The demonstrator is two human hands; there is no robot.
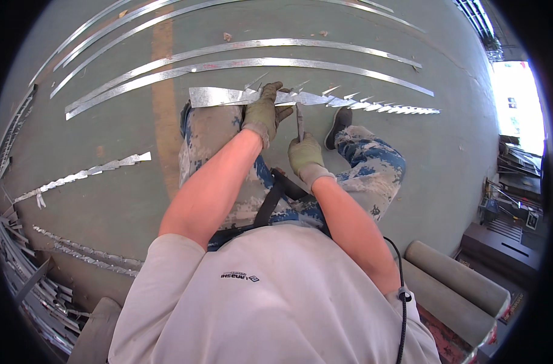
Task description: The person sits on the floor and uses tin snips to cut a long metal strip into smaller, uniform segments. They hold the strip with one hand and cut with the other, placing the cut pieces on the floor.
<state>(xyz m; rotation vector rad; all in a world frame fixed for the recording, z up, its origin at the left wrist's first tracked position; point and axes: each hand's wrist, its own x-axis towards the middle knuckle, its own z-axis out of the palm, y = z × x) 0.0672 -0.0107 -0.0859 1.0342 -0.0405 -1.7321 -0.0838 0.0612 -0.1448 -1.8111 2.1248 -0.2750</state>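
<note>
Left arm: forearm slants up and right; gloved left hand laid over the strip beside the left knee
Left grip: closed around the metal strip
Right arm: elbow bent, forearm slants up-left; gloved right hand lower than the left
Right grip: clenched on a slim hand tool, pointing up at the strip's lower edge; contact unclear
Strip position: crosswise ahead of the body, wide plain end over left knee, cut, bent teeth running right past the dark shoe
Floor: grey-green, worn, orange-tan band crossing it
Beyond the strip: long flat strips, shiny, roughly parallel
Left side: toothed strip on floor; metal pile at edge
Right side: two beige rolls, bright opening above
Writing: small dark logo with lettering on pale shirt; reddish marks on flat strips, illegible
</note>
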